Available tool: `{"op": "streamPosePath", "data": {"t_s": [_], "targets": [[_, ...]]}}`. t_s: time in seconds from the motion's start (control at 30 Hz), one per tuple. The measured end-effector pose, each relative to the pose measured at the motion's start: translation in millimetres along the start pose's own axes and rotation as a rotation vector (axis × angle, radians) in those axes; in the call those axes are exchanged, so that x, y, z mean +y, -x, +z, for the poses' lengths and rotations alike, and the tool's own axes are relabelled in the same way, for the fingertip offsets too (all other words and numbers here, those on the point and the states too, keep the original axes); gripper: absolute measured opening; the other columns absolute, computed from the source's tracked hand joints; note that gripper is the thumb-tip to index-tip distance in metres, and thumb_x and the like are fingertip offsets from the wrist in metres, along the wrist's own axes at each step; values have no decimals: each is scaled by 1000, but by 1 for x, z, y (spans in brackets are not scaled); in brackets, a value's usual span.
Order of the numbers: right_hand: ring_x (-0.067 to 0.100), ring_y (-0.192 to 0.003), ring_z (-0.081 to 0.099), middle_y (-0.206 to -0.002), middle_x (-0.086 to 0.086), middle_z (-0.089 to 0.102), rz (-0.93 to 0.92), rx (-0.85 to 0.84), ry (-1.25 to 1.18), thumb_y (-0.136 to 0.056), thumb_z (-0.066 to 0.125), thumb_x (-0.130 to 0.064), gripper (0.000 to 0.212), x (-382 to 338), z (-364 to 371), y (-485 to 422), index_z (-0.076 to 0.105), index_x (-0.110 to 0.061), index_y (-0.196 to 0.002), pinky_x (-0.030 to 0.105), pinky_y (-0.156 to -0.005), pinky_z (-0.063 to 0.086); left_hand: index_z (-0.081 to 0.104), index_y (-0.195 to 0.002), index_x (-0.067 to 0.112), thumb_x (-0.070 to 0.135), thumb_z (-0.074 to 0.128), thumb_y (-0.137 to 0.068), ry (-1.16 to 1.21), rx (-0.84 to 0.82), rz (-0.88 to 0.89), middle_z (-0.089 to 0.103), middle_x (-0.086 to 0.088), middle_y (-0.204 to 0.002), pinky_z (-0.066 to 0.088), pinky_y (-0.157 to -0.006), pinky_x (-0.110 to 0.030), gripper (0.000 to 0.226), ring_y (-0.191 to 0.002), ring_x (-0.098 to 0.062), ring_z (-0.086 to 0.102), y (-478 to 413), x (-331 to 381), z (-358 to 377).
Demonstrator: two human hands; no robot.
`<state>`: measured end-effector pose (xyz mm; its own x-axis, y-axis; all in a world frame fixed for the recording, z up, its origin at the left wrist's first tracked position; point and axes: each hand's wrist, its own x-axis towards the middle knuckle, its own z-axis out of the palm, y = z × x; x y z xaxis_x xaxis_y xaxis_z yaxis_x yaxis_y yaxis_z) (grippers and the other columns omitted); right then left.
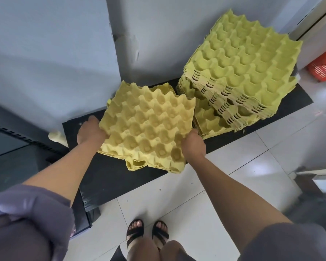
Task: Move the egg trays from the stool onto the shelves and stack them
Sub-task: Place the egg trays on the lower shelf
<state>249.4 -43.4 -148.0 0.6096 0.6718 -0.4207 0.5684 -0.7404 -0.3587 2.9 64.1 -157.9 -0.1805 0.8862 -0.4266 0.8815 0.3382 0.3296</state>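
Trays (149, 125), a thin batch, lie over the shelf's (105, 178) front edge, just left of the tall stack (243, 68). Left hand (90, 132) and right hand (193, 143) clasp opposite sides, probably to keep the batch level while squaring it.

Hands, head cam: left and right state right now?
Left hand: grips the left edge of the small stack of egg trays.
Right hand: grips that stack's right edge.
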Motion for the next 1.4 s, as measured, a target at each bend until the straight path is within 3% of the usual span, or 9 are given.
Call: {"op": "streamPosePath", "data": {"t_s": [0.13,0.33,0.43,0.5,0.7,0.9,1.13,1.27,1.4], "targets": [[31,-93,55,-115,20,59,24,-12,-192,-94,45,-9,31,1,-12,-3,42,0,-123,32,-72,38,59,-110,8,13,71,-77,46,-3,4,62,-15,-109,41,-69,-37,36,-101,-34,58,4,5,-5],[32,-104,55,-116,18,59,31,-43,-225,-94,45,-7,26,-1,-31,16,51,0,-117,30,-75,38,60,-90,7,10,70,-74,89,-9,41,62,-16,-101,43,-64,-36,19,-83,-31,56,27,13,-33],[33,-105,55,-116,18,59,17,-40,-222,-94,44,-8,26,-12,-49,34,49,0,-119,30,-76,38,54,-121,7,14,62,-82,27,-3,21,45,-19,-126,46,-88,-45,41,-110,-39,50,42,17,-58],[34,-107,55,-117,18,59,5,-38,-221,-95,44,-9,27,-22,-64,49,49,-1,-121,31,-76,38,46,-129,7,16,60,-84,20,7,9,39,-18,-130,43,-95,-48,48,-117,-39,45,52,18,-79],[30,-104,56,-117,14,60,-56,-2,-253,-95,41,-6,28,-56,-113,94,50,-3,-122,30,-74,38,42,-125,4,5,55,-80,97,78,-10,42,-18,-126,46,-91,-52,46,-115,-38,46,87,18,-146],[27,-87,52,-112,16,62,-137,97,-298,-94,38,-5,29,-81,-173,121,54,-4,-118,31,-71,39,41,-125,5,4,51,-84,277,125,61,46,-15,-123,43,-73,-38,43,-108,-36,51,125,30,-201],[33,-100,60,-109,12,64,-290,174,-380,-93,47,-15,31,-93,-218,152,54,-12,-124,35,-78,45,45,-120,2,7,49,-88,406,303,194,51,-18,-118,46,-68,-38,32,-91,-35,56,176,29,-242],[14,-65,56,-89,4,61,-401,160,-458,-92,44,-6,33,-82,-239,189,54,-13,-123,29,-60,42,46,-119,1,6,48,-88,442,413,219,51,-18,-116,41,-65,-35,32,-81,-29,50,236,11,-259],[15,-61,55,-92,5,62,-497,134,-474,-90,46,-5,36,-68,-250,232,53,-12,-124,25,-52,42,51,-108,0,6,51,-85,460,506,186,50,-17,-115,36,-63,-33,24,-79,-28,48,299,-20,-265]]}}
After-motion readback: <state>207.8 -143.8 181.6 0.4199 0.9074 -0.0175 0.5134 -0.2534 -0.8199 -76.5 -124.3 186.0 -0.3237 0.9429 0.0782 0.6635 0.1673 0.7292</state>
